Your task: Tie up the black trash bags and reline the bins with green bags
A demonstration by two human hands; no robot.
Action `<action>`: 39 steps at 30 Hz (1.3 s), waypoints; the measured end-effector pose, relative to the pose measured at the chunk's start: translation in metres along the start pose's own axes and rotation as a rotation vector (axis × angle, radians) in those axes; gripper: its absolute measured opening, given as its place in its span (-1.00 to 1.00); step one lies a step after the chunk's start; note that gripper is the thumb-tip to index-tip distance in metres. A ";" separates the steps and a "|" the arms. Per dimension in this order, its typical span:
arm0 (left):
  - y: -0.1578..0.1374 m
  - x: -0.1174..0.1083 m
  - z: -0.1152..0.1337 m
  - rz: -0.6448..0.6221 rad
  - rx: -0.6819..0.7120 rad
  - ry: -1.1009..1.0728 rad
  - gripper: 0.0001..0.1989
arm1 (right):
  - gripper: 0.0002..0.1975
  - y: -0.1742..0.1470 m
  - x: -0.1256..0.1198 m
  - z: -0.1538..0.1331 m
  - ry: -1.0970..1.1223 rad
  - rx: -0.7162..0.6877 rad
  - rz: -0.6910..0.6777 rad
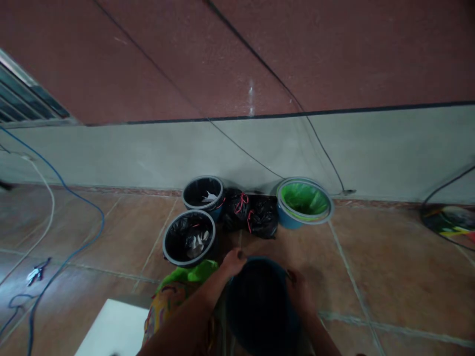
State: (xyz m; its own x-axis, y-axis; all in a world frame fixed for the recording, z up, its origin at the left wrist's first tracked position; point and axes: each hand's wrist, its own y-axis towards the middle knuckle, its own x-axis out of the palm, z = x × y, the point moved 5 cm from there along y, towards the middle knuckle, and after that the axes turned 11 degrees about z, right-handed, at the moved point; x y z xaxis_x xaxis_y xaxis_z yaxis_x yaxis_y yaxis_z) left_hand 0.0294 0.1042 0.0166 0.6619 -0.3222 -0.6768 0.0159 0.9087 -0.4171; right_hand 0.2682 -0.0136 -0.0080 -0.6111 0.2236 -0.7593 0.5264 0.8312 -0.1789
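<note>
I look down at a dark blue bin lined with a black bag, close in front of me on the tiled floor. My left hand grips its far left rim. My right hand holds the right rim. Beyond it stand two bins with black liners, two tied black rubbish bags with red ties, and a blue bin with a green liner, all against the wall.
A green bag over a patterned cloth sits by my left arm. A white board lies at lower left. Blue and white cables run across the floor at left. A dark round object lies at far right.
</note>
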 end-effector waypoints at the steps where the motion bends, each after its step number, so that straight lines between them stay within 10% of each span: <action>1: -0.016 0.003 -0.008 0.009 -0.025 0.034 -0.46 | -0.53 -0.011 -0.001 0.004 -0.040 -0.007 0.014; 7: -0.068 0.010 -0.028 0.041 -0.048 0.120 -0.25 | -0.52 -0.045 -0.013 0.020 -0.150 0.030 0.017; 28: -0.066 0.011 0.008 0.053 -0.112 0.049 -0.31 | -0.45 -0.032 -0.022 0.051 -0.134 0.122 -0.108; 35: -0.108 -0.080 0.067 0.145 0.295 -0.234 -0.51 | -0.39 -0.013 -0.043 0.029 -0.223 0.118 0.097; 39: -0.102 -0.138 0.014 0.337 0.147 -0.419 -0.62 | -0.48 0.000 -0.026 -0.070 -0.026 -0.131 0.104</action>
State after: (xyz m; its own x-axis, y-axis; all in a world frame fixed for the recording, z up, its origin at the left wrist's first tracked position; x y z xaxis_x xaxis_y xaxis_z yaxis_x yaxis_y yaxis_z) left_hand -0.0535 0.0597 0.1614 0.8892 0.0980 -0.4468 -0.1633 0.9804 -0.1099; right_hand 0.2427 0.0162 0.0551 -0.5411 0.3004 -0.7854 0.5037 0.8637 -0.0166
